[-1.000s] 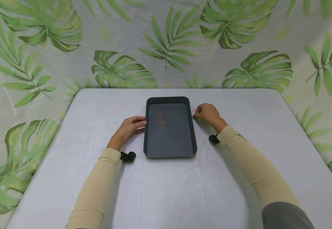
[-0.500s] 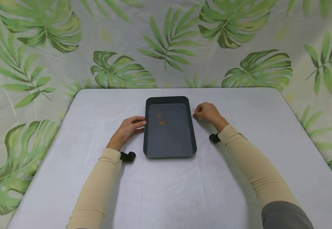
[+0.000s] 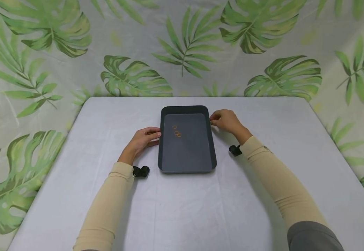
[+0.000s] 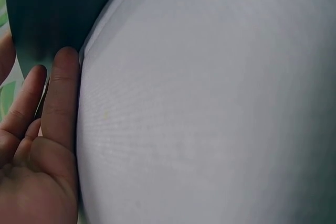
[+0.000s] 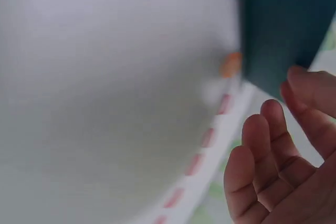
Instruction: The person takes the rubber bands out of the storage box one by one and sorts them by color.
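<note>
Hands are flanking a dark tray (image 3: 189, 153), which is lying lengthwise on a white-covered surface (image 3: 185, 205), its far rim sitting just short of the surface's far edge and midway between the surface's left and right edges. Three orange rings (image 3: 177, 134) are lying flat inside, in the tray's far half and nearer its left wall; two are touching or overlapping, while the third is resting just apart, closer to the far left corner. The left hand (image 3: 139, 141) is meeting the tray's left wall from outside, thumb and fingers extending loosely, fingertips pressing against the wall rather than wrapping it. The right hand (image 3: 227, 122) is hovering at the right wall, near the tray's far right corner, its thumb and forefinger drawing close together and the other fingers bending softly; whether anything is sitting between the fingertips cannot be told. In the right wrist view, a blurred orange spot (image 5: 231, 65) is showing beside the tray's outer wall, and a row of red marks (image 5: 195, 164) is trailing away from it. Beige sleeves (image 3: 101, 212) are covering both forearms, and a leaf-print backdrop (image 3: 134, 78) is hanging behind the surface's far edge.
</note>
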Demonstrator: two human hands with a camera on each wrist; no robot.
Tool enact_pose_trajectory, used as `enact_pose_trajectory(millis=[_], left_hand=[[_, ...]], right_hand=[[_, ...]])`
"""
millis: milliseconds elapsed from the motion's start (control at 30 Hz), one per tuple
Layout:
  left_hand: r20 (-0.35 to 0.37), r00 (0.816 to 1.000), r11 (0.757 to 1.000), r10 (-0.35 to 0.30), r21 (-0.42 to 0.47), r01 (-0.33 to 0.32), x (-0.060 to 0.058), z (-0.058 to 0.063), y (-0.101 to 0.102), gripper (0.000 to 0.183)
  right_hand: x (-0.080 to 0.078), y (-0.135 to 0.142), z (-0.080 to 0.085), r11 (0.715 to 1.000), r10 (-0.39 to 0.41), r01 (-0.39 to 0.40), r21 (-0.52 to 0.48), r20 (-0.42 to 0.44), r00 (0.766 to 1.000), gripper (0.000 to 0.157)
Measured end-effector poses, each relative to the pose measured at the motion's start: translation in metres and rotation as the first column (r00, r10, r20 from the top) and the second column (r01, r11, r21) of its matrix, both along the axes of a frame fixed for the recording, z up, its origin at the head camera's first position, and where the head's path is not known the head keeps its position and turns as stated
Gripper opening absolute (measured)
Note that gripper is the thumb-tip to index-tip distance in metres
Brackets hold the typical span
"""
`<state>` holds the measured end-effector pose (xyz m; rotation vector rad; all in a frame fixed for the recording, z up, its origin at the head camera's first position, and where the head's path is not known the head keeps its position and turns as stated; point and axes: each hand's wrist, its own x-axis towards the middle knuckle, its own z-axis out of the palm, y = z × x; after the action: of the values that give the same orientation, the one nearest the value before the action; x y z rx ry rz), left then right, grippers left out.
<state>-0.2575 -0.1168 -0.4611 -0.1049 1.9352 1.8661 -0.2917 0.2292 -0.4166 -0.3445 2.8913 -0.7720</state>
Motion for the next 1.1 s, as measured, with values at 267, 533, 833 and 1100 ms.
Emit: enact_pose_trajectory(millis=[267, 533, 833, 1100], left_hand=[[-0.008, 1.000, 1.000, -0.009, 0.006, 0.009, 0.001, 0.002, 0.002, 0.046], [-0.005, 1.000, 1.000, 0.002, -0.004, -0.002, 0.001, 0.002, 0.001, 0.045], [-0.005, 1.000, 1.000, -0.004, -0.012, 0.004, 0.002, -0.002, -0.001, 0.044], [-0.008, 1.000, 1.000, -0.005, 0.004, 0.005, 0.001, -0.001, 0.000, 0.043]], right_hand=[[0.008, -0.018, 0.035, 0.999, -0.021, 0.018, -0.042, -0.082, 0.996, 0.021], [0.006, -0.065, 0.061, 0.992, 0.118, -0.119, -0.036, -0.017, 0.993, 0.019], [0.010, -0.110, 0.032, 0.968, 0.182, -0.205, 0.147, 0.151, 0.972, 0.022], [0.012, -0.119, 0.008, 0.981, 0.112, -0.133, 0.138, 0.155, 0.982, 0.014]])
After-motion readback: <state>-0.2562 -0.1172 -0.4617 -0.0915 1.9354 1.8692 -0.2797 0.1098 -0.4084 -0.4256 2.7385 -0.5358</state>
